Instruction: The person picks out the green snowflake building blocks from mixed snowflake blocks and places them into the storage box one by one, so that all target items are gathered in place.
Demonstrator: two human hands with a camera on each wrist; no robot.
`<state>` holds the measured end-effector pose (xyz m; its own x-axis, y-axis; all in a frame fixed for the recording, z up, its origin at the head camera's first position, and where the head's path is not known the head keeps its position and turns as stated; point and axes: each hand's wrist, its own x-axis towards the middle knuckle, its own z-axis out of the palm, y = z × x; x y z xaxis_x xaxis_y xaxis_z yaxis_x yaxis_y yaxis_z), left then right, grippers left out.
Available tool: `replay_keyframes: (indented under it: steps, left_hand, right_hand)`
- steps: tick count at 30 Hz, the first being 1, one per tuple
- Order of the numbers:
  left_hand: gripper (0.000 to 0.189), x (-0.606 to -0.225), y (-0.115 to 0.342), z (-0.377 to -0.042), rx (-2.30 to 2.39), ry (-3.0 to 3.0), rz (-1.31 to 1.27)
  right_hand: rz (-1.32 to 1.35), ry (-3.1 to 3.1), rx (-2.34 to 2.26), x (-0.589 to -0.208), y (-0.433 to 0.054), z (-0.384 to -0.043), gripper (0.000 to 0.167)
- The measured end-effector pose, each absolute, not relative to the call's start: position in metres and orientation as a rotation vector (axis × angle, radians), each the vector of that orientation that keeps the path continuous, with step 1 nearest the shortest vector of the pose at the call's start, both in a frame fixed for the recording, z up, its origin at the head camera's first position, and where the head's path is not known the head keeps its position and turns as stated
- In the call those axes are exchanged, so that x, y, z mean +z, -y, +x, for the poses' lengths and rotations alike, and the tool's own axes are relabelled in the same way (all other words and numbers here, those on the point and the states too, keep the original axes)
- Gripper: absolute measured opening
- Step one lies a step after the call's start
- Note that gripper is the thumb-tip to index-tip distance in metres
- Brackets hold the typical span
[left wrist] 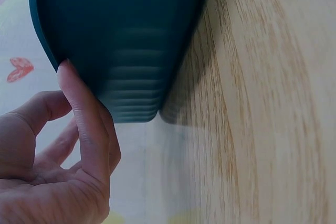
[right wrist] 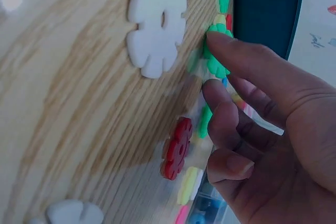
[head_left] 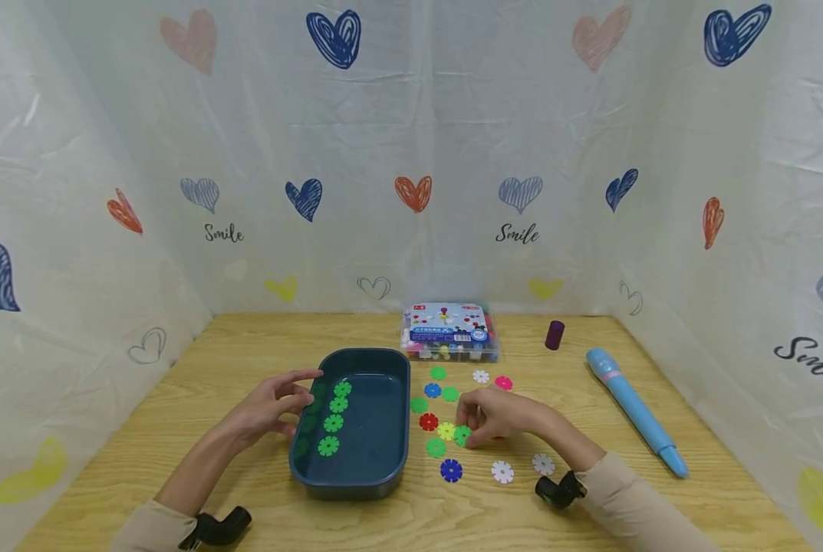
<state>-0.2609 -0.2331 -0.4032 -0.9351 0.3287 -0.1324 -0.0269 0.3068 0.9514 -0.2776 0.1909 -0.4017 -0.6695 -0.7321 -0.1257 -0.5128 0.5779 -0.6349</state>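
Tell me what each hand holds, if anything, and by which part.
Right hand: touches the edge of a green disc; cannot tell if pinched. Left hand: touches the tray rim, no grip visible.

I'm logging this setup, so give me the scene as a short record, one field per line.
Left hand: touches the left rim of the dark tray
Right hand: touches a green disc; grip unclear
In tray: four green discs in a column
On table: loose discs in green, white, blue, red, yellow and pink, right of the tray
Back: clear box with printed sheet
Right side: light-blue stick; purple cylinder farther back
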Motion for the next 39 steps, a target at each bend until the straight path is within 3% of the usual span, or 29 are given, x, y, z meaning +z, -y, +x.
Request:
replay_keyframes:
  steps: [12,39]
  left_hand:
    - [0.059,-0.404,0.233,-0.261,1.676,-2.258,0.278]
    - [0.060,-0.403,0.234,-0.260,1.686,-2.250,0.289]
  right_hand:
    - [-1.078,-2.485,-0.807,-0.397,-0.195,-0.284,0.003]
    - [-1.190,-2.493,-0.872,-0.346,-0.134,-0.297,0.012]
